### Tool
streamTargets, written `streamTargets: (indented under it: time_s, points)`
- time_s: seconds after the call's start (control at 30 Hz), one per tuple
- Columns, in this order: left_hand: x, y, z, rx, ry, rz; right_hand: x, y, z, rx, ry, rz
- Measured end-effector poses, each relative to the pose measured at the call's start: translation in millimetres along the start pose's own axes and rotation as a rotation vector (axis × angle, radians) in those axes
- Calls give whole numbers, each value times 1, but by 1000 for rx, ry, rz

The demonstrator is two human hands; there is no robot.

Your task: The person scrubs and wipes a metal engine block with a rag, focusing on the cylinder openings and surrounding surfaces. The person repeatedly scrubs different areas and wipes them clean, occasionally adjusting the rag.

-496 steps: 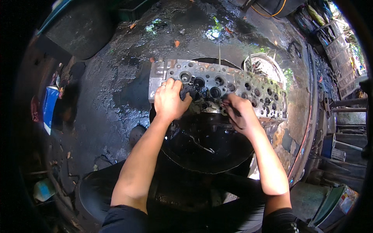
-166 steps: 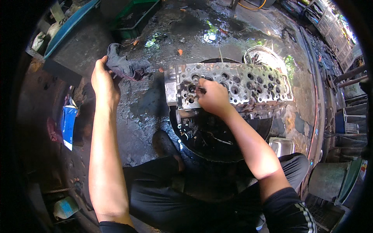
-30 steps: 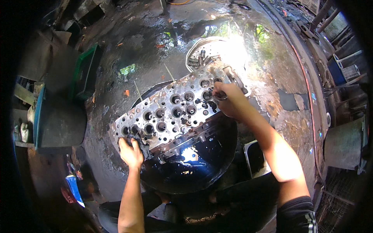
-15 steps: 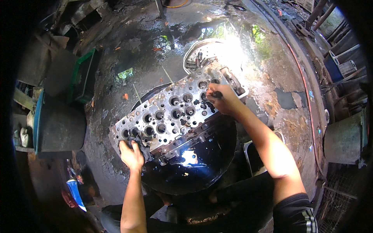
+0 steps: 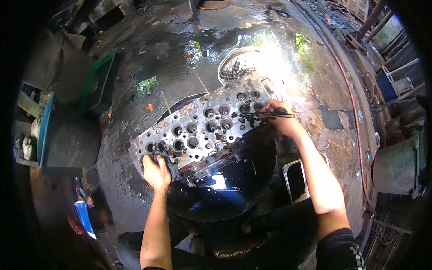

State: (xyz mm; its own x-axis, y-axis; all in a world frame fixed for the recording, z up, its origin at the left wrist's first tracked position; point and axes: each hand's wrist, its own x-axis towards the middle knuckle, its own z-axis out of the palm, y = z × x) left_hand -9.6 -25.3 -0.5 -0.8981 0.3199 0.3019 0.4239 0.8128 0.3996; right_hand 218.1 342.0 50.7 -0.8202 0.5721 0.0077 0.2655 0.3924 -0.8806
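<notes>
A metal engine cylinder head [image 5: 198,148], with round ports and bolt holes, lies tilted across a round pan of dark liquid [image 5: 225,202]. Fingers of my left hand [image 5: 156,173] close on a dark rag [image 5: 173,167] at the head's near left corner. At its right end my right hand [image 5: 281,120] grips a thin-handled tool [image 5: 284,115]; the working end is hidden by my fingers, so its kind is unclear. Wet black grime [image 5: 246,118] is spread over the metal beside this hand.
Beyond the head stands a white tub [image 5: 221,67] holding several coil springs [image 5: 236,69]. A rectangular container with a pale rim [image 5: 288,186] sits near my right forearm. A red hose [image 5: 351,94] runs along the floor at right; a green-edged crate [image 5: 96,67] is at left.
My right hand has moved right and toward me, to the head's right edge. More black grime shows around the right-hand ports. My left hand stays on the rag; the view has shifted slightly.
</notes>
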Motion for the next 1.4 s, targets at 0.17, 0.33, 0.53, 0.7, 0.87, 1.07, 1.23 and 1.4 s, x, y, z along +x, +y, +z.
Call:
streamTargets:
  time_s: [0.17, 0.33, 0.53, 0.7, 0.87, 1.07, 1.23, 1.4]
  points:
    - [0, 2, -1, 4, 5, -11, 9, 6, 49, -50, 118, -115]
    - [1, 1, -1, -24, 6, -19, 2, -11, 38, 11, 132, -296]
    - [0, -2, 0, -24, -22, -25, 17, 2, 33, -92, 139, 20]
    - [1, -5, -1, -64, 0, 9, 2, 10, 44, -229, 199, -51]
    - [9, -19, -4, -166, -75, -94, -74, -23, -29, -417, 149, -264]
    - [24, -35, -30, -594, -10, -226, -127, -49, 31, -56, -203, 7]
    - [29, -28, -70, -611, -52, -77, -137, 2, 181, -331, -592, 249]
    - [24, -23, -112, -469, -142, 42, -161, 8, 272, -580, -666, 144]
